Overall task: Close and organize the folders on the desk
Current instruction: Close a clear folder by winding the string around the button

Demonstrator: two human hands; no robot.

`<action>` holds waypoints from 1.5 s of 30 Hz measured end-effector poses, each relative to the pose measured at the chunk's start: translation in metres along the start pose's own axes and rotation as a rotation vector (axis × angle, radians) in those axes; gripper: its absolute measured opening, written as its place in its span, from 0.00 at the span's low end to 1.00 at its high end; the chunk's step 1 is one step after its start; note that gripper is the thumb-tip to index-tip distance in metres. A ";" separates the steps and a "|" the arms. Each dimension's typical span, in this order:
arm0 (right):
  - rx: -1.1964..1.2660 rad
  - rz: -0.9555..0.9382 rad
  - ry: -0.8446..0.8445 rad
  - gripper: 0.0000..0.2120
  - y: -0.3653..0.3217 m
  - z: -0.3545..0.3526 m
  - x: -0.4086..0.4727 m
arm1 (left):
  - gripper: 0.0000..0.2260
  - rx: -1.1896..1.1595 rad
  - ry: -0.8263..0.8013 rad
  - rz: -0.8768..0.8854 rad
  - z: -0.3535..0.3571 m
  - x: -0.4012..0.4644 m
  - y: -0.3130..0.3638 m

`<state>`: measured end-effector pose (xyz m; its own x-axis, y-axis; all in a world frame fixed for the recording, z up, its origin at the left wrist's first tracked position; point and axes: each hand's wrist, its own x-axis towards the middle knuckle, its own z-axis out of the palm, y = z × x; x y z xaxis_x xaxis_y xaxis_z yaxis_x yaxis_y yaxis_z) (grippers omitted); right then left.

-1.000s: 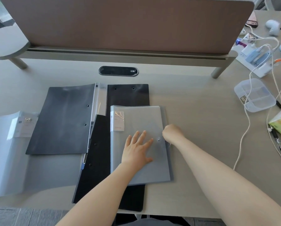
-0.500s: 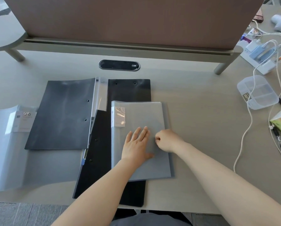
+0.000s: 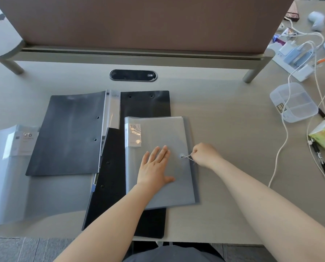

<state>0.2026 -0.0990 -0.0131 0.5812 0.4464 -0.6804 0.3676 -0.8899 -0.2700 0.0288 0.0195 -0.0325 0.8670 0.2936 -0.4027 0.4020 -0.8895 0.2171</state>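
So we've got the grey translucent folder closed and lying on top of a black folder, which itself sits just in front of the oval cable port in the desk. Our left hand is pressed flat on the grey cover, fingers spread and pointing toward the cable port, most likely to keep the flap from popping up while the closure gets done. Our right hand is curled into a loose fist just off the folder's right edge, pinching the thin elastic cord that runs taut to the little button on the cover, so it's clamped on that cord, looks like we're looping it to lock the folder shut. The two hands sit near each other but not touching. Left of the cable port and nearer to us, another black folder lies open, and a clear folder sits open farther left still, so those probably need closing next.
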 end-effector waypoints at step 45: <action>0.591 0.218 0.233 0.07 0.033 -0.013 0.014 | 0.10 -1.085 0.246 -0.802 -0.044 -0.003 -0.001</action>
<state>0.2323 -0.1210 -0.0232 0.7627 0.2004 -0.6149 -0.1966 -0.8339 -0.5157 0.0386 0.0348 0.0080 0.2728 0.7482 -0.6048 0.7414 0.2372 0.6278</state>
